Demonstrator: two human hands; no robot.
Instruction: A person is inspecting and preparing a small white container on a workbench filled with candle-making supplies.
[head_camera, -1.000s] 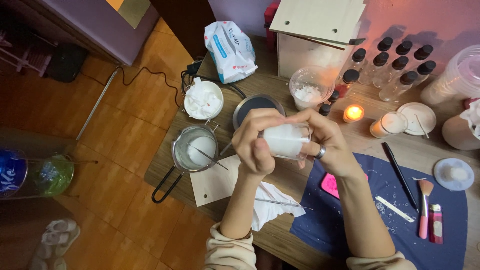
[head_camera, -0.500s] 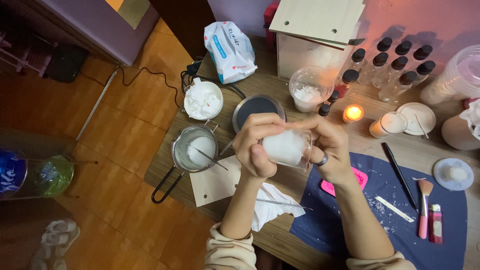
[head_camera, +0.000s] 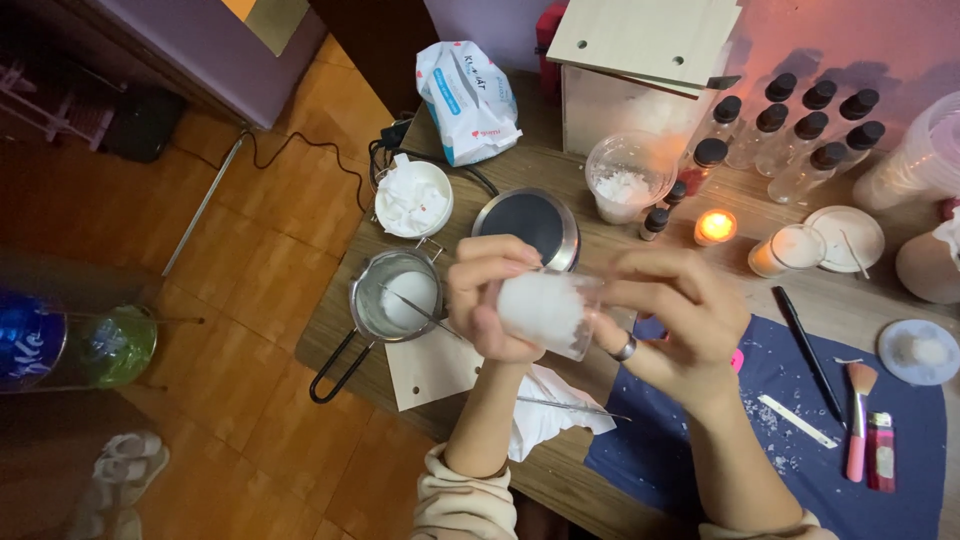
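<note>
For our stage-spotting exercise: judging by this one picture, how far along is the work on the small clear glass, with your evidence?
Done: one candle already burns, and white wax sits in the metal pot.
In hand: the left hand and right hand hold a small clear glass packed with white tissue, apparently wiping it.
Left: the glass shows no wax or wick yet, so filling seems still ahead.

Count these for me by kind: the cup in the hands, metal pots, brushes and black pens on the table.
Cup: 1
Pot: 1
Brush: 1
Pen: 1
Total: 4
</note>
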